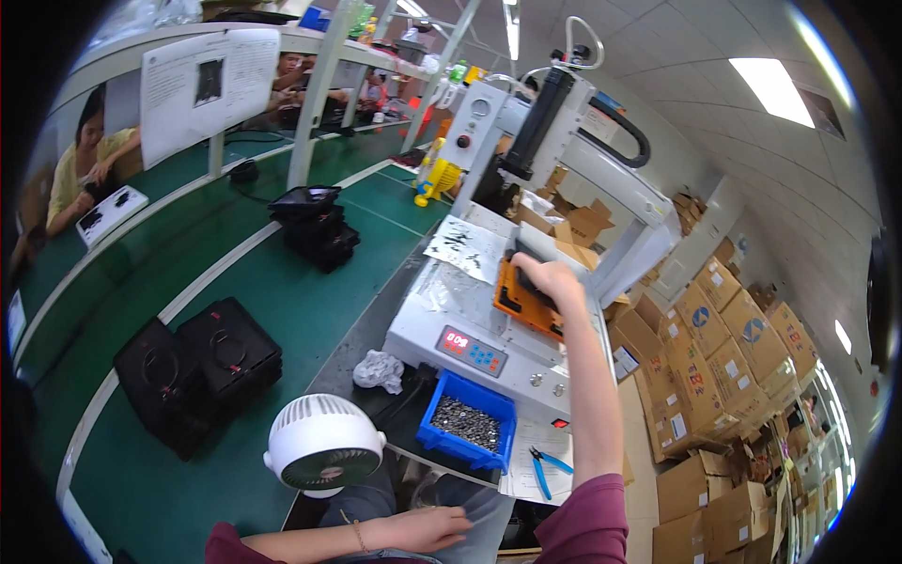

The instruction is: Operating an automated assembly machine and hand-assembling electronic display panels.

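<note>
My right hand point(552, 283) reaches forward to the white bench machine point(423, 320). Its fingers are closed on a dark flat part point(534, 273) at the orange fixture point(526, 305); the hand and forearm cover some of both. Above and behind the fixture stands the machine's upright head with a black cylinder point(540, 122). Low over my lap, my left hand point(427, 529) rests with its fingers curled together, and nothing shows in it. Nearest to it are the white fan point(324, 442) and the blue bin point(427, 434) of small metal pieces.
Stacked black cases point(225, 343) and a smaller black stack point(315, 230) sit on the green bench point(310, 324). Crumpled white paper point(378, 372) lies beside the machine, and blue-handled pliers point(543, 472) lie on paper. Cartons point(723, 367) fill the right side. A person point(89, 155) works across the bench.
</note>
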The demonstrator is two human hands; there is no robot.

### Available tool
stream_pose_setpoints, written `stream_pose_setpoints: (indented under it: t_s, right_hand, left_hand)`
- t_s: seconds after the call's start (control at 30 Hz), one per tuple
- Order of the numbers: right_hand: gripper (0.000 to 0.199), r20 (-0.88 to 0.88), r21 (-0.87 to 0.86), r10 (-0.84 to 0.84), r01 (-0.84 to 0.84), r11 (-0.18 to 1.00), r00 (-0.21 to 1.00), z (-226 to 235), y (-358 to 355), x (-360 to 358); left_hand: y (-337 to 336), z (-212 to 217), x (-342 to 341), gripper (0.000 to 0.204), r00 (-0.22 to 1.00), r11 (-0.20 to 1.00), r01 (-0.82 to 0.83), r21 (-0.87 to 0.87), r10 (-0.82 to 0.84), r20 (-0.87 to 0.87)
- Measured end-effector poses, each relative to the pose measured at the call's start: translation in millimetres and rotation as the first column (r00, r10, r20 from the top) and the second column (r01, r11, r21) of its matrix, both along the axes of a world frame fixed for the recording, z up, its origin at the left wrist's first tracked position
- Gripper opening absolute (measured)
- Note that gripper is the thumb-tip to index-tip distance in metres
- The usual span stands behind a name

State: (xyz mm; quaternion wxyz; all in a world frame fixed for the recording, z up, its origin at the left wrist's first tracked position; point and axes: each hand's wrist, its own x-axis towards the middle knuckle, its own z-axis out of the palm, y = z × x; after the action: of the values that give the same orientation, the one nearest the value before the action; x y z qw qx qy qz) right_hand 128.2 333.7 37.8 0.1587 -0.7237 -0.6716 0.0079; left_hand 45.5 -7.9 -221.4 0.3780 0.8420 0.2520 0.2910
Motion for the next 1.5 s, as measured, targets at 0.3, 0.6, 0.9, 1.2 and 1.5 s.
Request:
stream_pose_setpoints:
  t_s: [0.3,0.6,0.9,1.2,1.5]
  right_hand:
    - [0.109,-0.220,0.148,0.862,-0.858,0.492,0.456,55.0,-220.2,-106.8]
    - [0.128,-0.178,0.142,0.975,-0.984,-0.105,-0.130,12.8,-286.8,-219.6]
    - [0.108,-0.102,-0.283,0.988,-0.956,0.080,0.113,-74.7,-214.1,-268.1]
    - [0.138,-0.001,-0.408,0.943,-0.861,0.303,0.332,-105.1,-260.4,-295.6]
    - [0.134,-0.166,-0.096,0.761,-0.779,0.620,0.627,-48.7,-194.2,-201.9]
  left_hand:
    - [-12.6,165.8,-112.4,0.062,-0.014,0.815,-0.420,-0.400,0.434,0.901]
    - [-38.8,168.8,-209.5,0.070,-0.297,0.855,-0.463,-0.233,0.098,0.950]
    - [-90.8,185.3,-278.2,0.071,-0.474,0.680,-0.680,-0.272,-0.125,0.871]
    - [-92.2,175.0,-285.4,0.073,-0.361,0.715,-0.676,-0.181,-0.107,0.926]
    - [-73.7,207.8,-254.6,0.077,-0.508,0.628,-0.661,-0.411,0.029,0.861]
